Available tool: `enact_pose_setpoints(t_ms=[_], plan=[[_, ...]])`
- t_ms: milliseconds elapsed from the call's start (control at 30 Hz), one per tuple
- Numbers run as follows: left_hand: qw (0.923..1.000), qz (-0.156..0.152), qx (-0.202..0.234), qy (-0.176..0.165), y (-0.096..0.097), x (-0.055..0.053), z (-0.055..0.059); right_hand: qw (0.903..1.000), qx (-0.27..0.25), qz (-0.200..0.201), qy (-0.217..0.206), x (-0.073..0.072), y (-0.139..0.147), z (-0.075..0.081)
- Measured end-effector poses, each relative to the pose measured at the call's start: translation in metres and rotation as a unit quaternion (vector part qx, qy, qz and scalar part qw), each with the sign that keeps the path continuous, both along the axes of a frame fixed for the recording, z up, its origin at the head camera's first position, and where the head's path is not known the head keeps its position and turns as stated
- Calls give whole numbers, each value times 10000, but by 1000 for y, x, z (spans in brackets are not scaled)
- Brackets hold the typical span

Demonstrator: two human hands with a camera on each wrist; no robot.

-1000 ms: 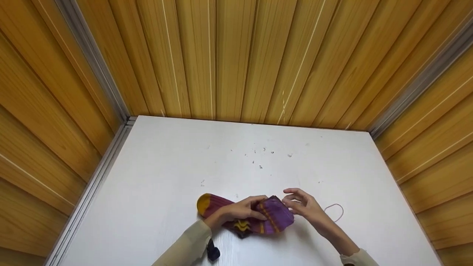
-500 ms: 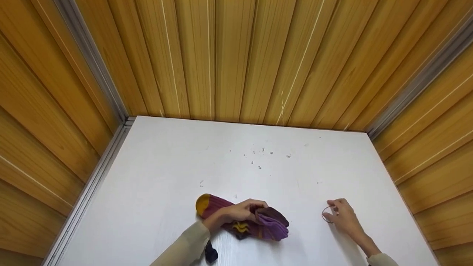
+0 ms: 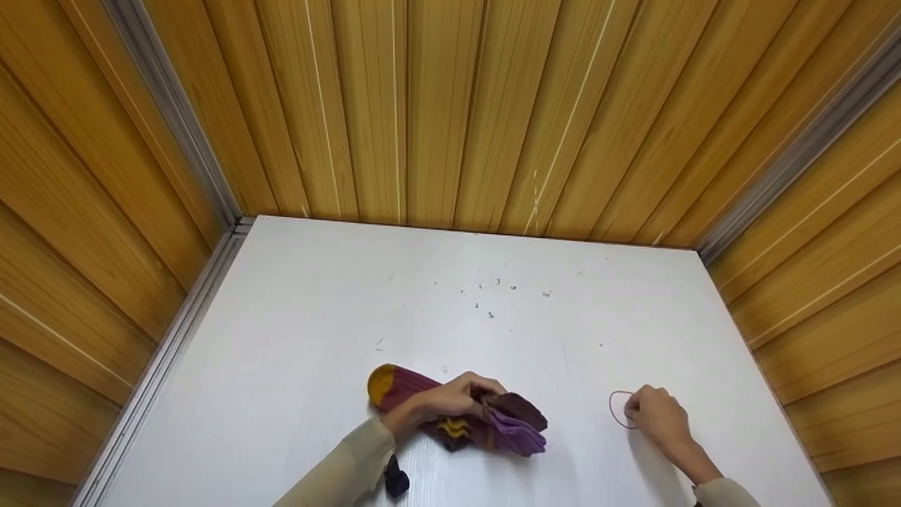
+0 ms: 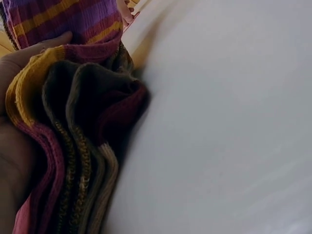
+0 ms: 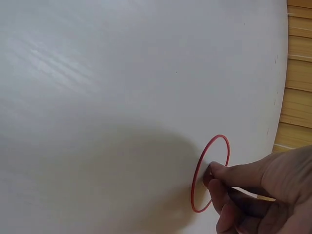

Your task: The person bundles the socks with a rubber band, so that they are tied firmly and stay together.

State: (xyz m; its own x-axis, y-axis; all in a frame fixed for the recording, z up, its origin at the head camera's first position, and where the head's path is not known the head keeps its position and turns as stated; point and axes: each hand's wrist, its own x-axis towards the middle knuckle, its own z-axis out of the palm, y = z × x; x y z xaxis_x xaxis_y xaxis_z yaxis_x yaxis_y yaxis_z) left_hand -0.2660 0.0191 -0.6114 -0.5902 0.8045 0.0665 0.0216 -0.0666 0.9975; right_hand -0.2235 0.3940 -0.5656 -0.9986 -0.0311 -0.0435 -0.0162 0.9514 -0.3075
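My left hand (image 3: pixel 450 396) grips a bundle of knitted socks (image 3: pixel 517 435) near its middle. Maroon fabric with a yellow end shows to the left of the hand, purple and dark brown ends to the right. Up close in the left wrist view, the stacked socks (image 4: pixel 58 146) are folded in wavy layers, with the thumb pressed on a purple, maroon and orange striped part. Well to the right, my right hand (image 3: pixel 659 415) pinches a thin red rubber band (image 5: pixel 193 190) between thumb and fingertips. The band's loop stands out to the left of those fingers.
Both hands work over a white table (image 3: pixel 317 296) with small dark marks (image 3: pixel 490 315) on its top. Wood-patterned panels (image 3: pixel 436 113) wall it at the back and sides. A small black object (image 3: pixel 396 480) shows beside the left sleeve.
My right hand has left the socks, moved right to the rubber band and closed its fingers on it. The purple end has sunk toward the table, still in my left hand.
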Motion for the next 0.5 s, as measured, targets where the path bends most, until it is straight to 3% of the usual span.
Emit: enact_pose_setpoints(t_ms=[233,400,500], plan=[[9998,54,-121,-151,-1,4,-1,9998,-141,48,-133,13,-8,-9],[9999,93,-44,-35,0,3,-1,9992,-331,217,-23,16,-5,-13],[9999,121,-3,35,-1,2,0,9965,-692,471,-26,14,3,-11]])
